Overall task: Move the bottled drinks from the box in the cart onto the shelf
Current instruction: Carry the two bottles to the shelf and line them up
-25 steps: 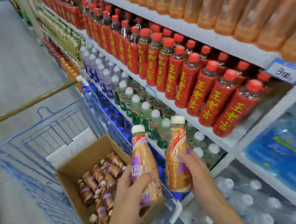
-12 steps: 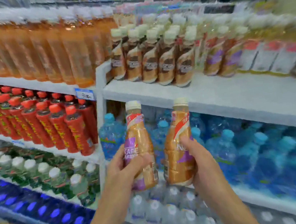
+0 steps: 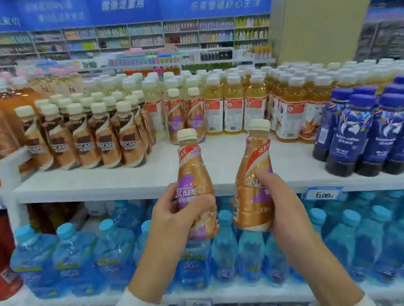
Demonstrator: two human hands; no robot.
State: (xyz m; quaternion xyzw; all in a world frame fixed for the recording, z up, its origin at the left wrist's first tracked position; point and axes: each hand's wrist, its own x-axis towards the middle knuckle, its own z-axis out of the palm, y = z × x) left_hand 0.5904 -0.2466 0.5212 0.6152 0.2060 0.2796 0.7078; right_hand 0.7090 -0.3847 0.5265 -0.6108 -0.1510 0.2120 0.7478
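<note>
**Two bottles brought from cart to shelf front**

- Held: left bottle (image 3: 194,179), upright, with the left hand (image 3: 176,218) wrapped round its lower body.
- Held: right bottle (image 3: 254,184), cap tipped rightward, with the right hand (image 3: 276,202) wrapped round its lower body.
- Position: side by side and not touching, just near of the shelf (image 3: 147,175) edge and above the water bottles (image 3: 111,252).
- Change: a second ago both bottles hung over the box in the cart. The view has since swung to the shelf, and cart and box are out of sight. Both grips are unchanged.
- Reading: the carry looks finished and placing is not yet done.
- Likely slot: the bare shelf just near of the matching pair (image 3: 186,121), between the brown-label bottles (image 3: 106,139) on the left and the juice bottles (image 3: 233,107) on the right.
</note>
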